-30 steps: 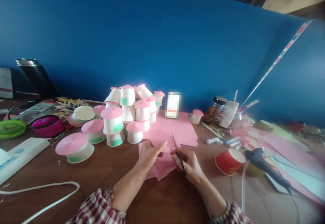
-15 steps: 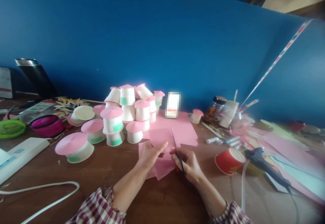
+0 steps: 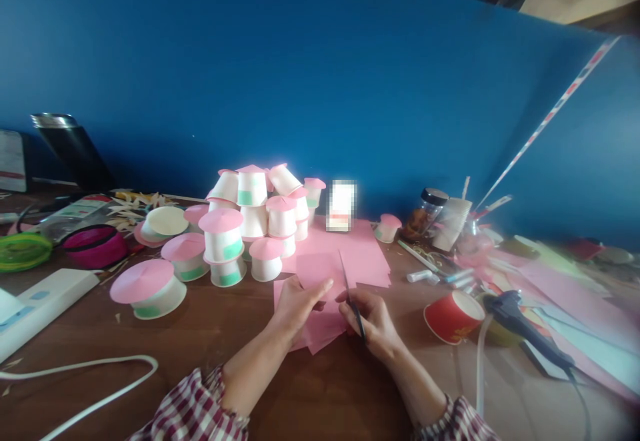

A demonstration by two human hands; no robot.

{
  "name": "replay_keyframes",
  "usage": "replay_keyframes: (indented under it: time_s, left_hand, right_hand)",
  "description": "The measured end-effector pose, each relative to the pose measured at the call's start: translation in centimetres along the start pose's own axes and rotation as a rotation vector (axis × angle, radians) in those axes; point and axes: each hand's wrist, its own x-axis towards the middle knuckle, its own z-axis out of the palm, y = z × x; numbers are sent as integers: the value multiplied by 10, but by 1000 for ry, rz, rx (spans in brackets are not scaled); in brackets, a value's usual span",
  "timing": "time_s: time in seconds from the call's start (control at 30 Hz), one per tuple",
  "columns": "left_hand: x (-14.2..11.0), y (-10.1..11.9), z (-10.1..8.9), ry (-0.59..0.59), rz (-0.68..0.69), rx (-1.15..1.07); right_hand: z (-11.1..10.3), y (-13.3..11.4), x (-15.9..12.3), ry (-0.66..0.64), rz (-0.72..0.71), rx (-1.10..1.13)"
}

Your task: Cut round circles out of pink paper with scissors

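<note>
My left hand (image 3: 296,308) pinches a piece of pink paper (image 3: 318,269) between its thumb and fingers. Black-handled scissors (image 3: 355,313) are gripped in my right hand (image 3: 376,324), blades pointing up and away along the paper's right side. Whether the blades are biting into the paper, I cannot tell. Beneath and behind both hands lie more pink paper sheets (image 3: 370,251) on the brown table. To the left, several white paper cups with pink cone tops (image 3: 223,238) are stacked and grouped.
At right are a red paper cup (image 3: 454,318), a glue gun (image 3: 527,334), marker-like sticks (image 3: 420,276) and a lidded jar (image 3: 426,213). A power strip (image 3: 50,304) with a white cable lies left, near a magenta round case (image 3: 95,248). A blue wall (image 3: 300,81) rises behind.
The view has shifted very slightly. Both hands, the paper and the scissors look nearly the same as before.
</note>
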Motion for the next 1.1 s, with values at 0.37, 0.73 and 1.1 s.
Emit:
replay_keyframes:
  time_s: [0.37, 0.73, 1.1]
  left_hand:
    - [-3, 5, -1, -21, -33, -31]
    - [-2, 5, -3, -54, -45, -55]
    - [-1, 4, 1, 20, -5, 1]
  right_hand:
    - [-1, 2, -1, 1, -13, -23]
    - [0, 1, 0, 15, -7, -20]
    - [1, -4, -1, 14, 23, -16]
